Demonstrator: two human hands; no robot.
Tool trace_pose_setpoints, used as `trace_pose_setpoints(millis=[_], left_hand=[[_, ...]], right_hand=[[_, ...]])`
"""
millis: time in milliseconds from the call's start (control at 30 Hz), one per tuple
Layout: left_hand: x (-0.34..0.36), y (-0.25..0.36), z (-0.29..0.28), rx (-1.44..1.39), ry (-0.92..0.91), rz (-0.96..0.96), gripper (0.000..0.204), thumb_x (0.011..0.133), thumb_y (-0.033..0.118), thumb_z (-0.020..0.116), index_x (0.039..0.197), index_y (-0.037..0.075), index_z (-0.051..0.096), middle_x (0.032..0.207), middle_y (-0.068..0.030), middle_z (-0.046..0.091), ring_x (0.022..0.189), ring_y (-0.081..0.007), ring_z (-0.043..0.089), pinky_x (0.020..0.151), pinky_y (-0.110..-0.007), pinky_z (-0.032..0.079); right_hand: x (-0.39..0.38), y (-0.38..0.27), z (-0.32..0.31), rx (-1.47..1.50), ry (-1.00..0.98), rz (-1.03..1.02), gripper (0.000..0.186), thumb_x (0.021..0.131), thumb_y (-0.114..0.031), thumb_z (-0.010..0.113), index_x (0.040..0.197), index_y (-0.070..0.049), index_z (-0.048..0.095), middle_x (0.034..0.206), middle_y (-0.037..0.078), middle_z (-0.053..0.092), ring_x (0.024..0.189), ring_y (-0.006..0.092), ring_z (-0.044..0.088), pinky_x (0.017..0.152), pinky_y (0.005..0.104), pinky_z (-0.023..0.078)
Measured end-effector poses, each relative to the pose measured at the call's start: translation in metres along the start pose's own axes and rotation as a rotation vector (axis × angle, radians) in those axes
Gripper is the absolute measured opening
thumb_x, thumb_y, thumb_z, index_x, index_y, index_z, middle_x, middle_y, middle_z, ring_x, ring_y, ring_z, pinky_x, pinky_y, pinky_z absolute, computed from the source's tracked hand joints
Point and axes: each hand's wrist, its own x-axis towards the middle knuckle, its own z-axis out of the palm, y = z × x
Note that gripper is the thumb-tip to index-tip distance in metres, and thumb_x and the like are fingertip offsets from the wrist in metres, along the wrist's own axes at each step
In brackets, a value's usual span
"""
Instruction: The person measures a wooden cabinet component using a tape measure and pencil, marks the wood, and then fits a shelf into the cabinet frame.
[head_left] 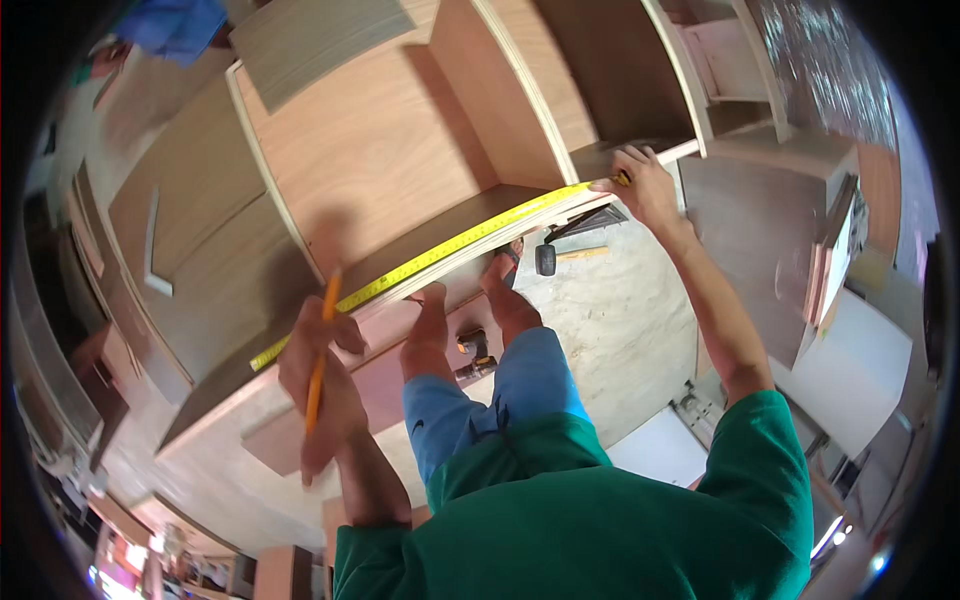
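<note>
1. We see a yellow tape measure (440, 255) stretched along the front edge of a big wooden cabinet (370, 150).
2. Our left hand (320, 385) grips an orange pencil (320, 350) and pins the near, left end of the tape.
3. Our right hand (640, 185) pinches the far, right end of the tape against the cabinet edge.
4. A hammer (560, 255) lies on the floor (620, 320) near our feet.
5. A drill (475, 355) sits between our legs.

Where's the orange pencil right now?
In the head view, the orange pencil is left of centre, held upright in the left hand, its tip at the yellow tape measure stretched along the plywood edge.
</note>
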Motion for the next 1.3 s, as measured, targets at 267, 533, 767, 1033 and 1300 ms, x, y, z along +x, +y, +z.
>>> trace_pose_setpoints(millis=[267, 533, 767, 1033, 1300], left_hand=[[-0.002, -0.078, 0.053, 0.793, -0.162, -0.063, 0.016, 0.103, 0.004, 0.063, 0.116, 0.001, 0.072, 0.103, -0.0105, 0.076, 0.090, -0.0171, 0.068, 0.076, -0.030, 0.052], [-0.041, -0.098, 0.242, 0.678, -0.571, 0.023, 0.026, 0.103, 0.020, 0.068, 0.127, 0.010, 0.066, 0.107, -0.0177, 0.071, 0.091, -0.0344, 0.072, 0.079, -0.047, 0.056], [-0.046, -0.134, 0.264, 0.919, -0.581, -0.012, 0.028, 0.105, 0.029, 0.063, 0.125, 0.010, 0.062, 0.111, -0.0165, 0.072, 0.090, -0.0399, 0.074, 0.074, -0.049, 0.061], [-0.094, -0.097, 0.131, 0.994, 0.245, -0.117, 0.029, 0.100, 0.010, 0.071, 0.124, 0.007, 0.055, 0.116, -0.0180, 0.071, 0.076, -0.0290, 0.070, 0.068, -0.041, 0.057], [-0.127, -0.115, 0.068, 0.929, 0.290, -0.330, 0.027, 0.101, 0.016, 0.070, 0.123, 0.011, 0.055, 0.122, -0.0173, 0.070, 0.110, -0.0400, 0.069, 0.081, -0.051, 0.058]], right_hand=[[-0.007, 0.015, 0.002, 0.019, 0.051, -0.024, 0.039, 0.080, -0.046, 0.084, 0.096, -0.015, 0.066, 0.100, -0.002, 0.069, 0.105, 0.0287, 0.067, 0.076, 0.0441, 0.060], [-0.005, 0.020, -0.001, 0.075, 0.040, -0.018, 0.028, 0.082, -0.027, 0.085, 0.102, -0.014, 0.070, 0.105, 0.001, 0.071, 0.109, 0.0299, 0.067, 0.074, 0.0429, 0.062], [-0.004, 0.022, -0.008, 0.065, 0.028, 0.005, 0.037, 0.080, -0.040, 0.086, 0.099, -0.013, 0.072, 0.102, 0.001, 0.072, 0.107, 0.0292, 0.067, 0.075, 0.0438, 0.061], [-0.003, 0.003, -0.004, 0.054, -0.007, 0.006, 0.036, 0.082, -0.038, 0.086, 0.096, -0.010, 0.067, 0.102, 0.005, 0.069, 0.105, 0.0369, 0.063, 0.081, 0.0496, 0.056], [-0.005, -0.002, 0.014, 0.059, 0.024, -0.123, 0.041, 0.088, -0.033, 0.085, 0.092, -0.004, 0.057, 0.089, 0.010, 0.059, 0.089, 0.0391, 0.056, 0.082, 0.0487, 0.047]])
